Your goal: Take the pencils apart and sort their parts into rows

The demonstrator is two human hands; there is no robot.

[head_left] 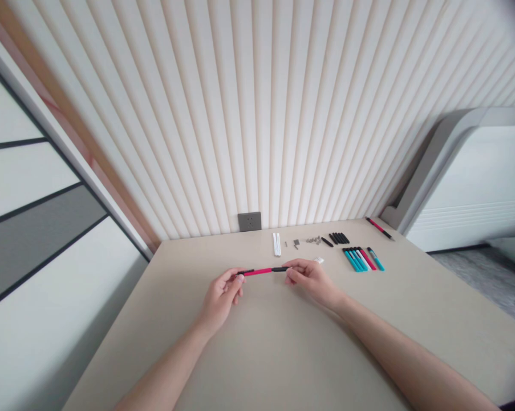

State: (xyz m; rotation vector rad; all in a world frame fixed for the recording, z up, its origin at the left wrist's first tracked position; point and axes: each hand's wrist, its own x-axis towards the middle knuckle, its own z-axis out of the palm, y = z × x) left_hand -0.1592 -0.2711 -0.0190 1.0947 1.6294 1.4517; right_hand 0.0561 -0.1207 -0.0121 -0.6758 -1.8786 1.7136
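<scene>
Both hands hold a slim red-and-black pen (261, 272) level above the beige table (278, 354), with its black tip end in one hand and a black section near the other. My left hand (220, 298) pinches the pen's left end between thumb and fingers. My right hand (311, 279) grips the right end with its fingertips. Beyond the hands lie a row of teal, red and white pens (360, 260), several black pen parts (338, 238), white rods (276, 244) and small metal pieces (312, 240).
A red pen (379, 228) lies near the table's far right corner. A small white piece (319, 260) sits just beyond my right hand. A ribbed wall (248, 114) with a grey socket (249, 221) stands behind the table, and a white cabinet (466, 182) stands to the right.
</scene>
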